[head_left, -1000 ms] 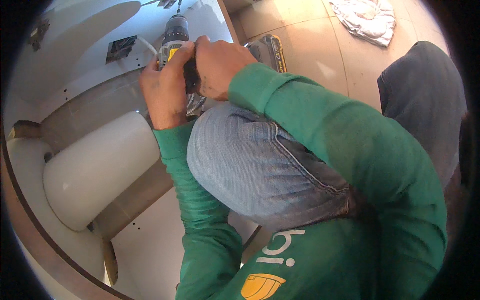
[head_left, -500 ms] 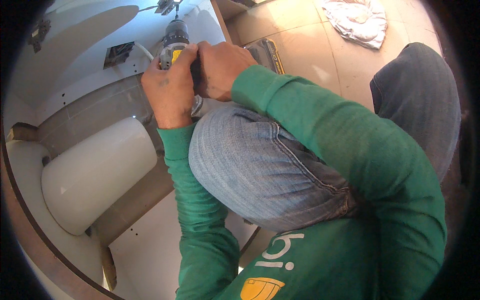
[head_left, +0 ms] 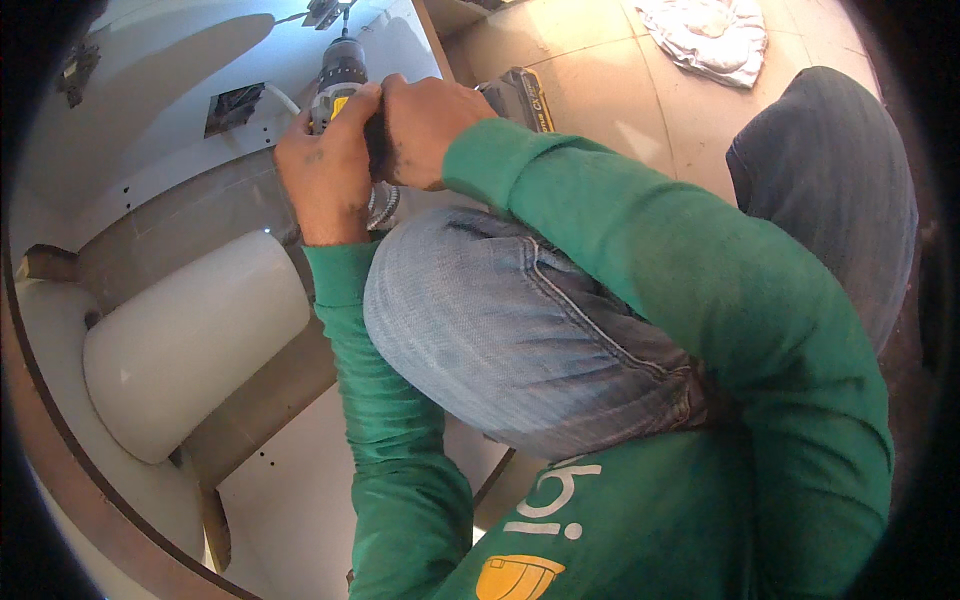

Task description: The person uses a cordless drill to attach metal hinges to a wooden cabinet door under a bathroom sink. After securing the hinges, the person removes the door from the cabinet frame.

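Observation:
A cordless drill point(head_left: 343, 68), dark grey with a yellow patch, is held in both my hands. My left hand point(head_left: 325, 172) wraps round its body from the left. My right hand point(head_left: 428, 132) is closed round the handle side, and the fingers of both hands meet. The drill's bit points up at a metal hinge point(head_left: 327, 12) on the white panel point(head_left: 395, 45); whether it touches a screw is too small to tell. Beyond my right hand shows a black block with a yellow edge point(head_left: 522, 98), seemingly the drill's battery.
A white ceramic pedestal point(head_left: 200, 340) stands at the left inside the cabinet. Behind it, the panel has a square cut-out point(head_left: 235, 110) and a pale pipe point(head_left: 283, 98). Another hinge point(head_left: 75, 72) is at far left. A crumpled white bag point(head_left: 705, 38) lies on the tiled floor point(head_left: 600, 90).
Hands, drill and knees sit slightly further left and up in the picture, as does the surrounding floor. My hold on the drill looks the same.

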The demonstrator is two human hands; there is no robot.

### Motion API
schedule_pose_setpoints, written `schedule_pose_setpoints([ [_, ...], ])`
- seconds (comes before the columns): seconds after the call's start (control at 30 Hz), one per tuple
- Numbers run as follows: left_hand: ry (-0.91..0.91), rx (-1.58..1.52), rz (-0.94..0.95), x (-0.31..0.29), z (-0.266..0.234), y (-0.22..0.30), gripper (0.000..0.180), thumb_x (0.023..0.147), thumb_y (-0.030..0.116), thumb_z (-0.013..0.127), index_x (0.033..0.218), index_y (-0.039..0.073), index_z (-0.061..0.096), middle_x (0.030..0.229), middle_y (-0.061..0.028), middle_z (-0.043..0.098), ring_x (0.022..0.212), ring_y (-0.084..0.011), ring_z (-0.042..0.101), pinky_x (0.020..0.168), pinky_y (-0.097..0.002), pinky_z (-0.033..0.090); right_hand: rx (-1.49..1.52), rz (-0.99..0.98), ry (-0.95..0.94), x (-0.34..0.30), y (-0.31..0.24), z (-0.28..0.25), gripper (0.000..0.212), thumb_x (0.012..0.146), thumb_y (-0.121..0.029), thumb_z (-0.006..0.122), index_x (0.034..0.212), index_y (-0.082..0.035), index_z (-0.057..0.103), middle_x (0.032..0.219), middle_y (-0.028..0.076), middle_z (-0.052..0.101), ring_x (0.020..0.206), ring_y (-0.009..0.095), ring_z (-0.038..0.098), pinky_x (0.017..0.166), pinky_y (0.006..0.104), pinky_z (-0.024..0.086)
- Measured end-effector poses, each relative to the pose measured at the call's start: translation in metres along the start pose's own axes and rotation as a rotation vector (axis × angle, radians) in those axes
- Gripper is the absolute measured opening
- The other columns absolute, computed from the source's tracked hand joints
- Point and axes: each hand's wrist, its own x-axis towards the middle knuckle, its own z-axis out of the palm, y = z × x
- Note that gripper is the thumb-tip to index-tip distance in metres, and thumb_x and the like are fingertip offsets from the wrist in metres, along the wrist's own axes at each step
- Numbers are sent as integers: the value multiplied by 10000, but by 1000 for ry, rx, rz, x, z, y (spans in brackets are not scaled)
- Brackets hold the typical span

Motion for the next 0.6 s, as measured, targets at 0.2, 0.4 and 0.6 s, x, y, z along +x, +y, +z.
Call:
schedule_pose_setpoints([
  [0.2,-10,43,2,-6,0,7,371,821,262,809,956,-75,735,841,-84,719,731,-130,641,677,-302,527,-23,-29,30,2,5,10,580,768,-362,801,1131,36,585,968,258,734,951,446,723,857,528,582],
  [0.4,20,34,9,-7,3,6,362,816,262,808,940,-71,739,839,-79,718,726,-131,641,673,-297,522,-19,3,10,1,2,6,570,771,-362,803,1130,30,596,981,258,735,962,445,723,871,524,580],
  [0.6,10,11,19,-5,2,1,377,810,268,814,945,-77,741,845,-82,720,728,-132,641,669,-300,523,-36,-20,3,-1,1,2,554,778,-342,800,1133,29,594,984,254,735,959,449,721,872,529,577],
])
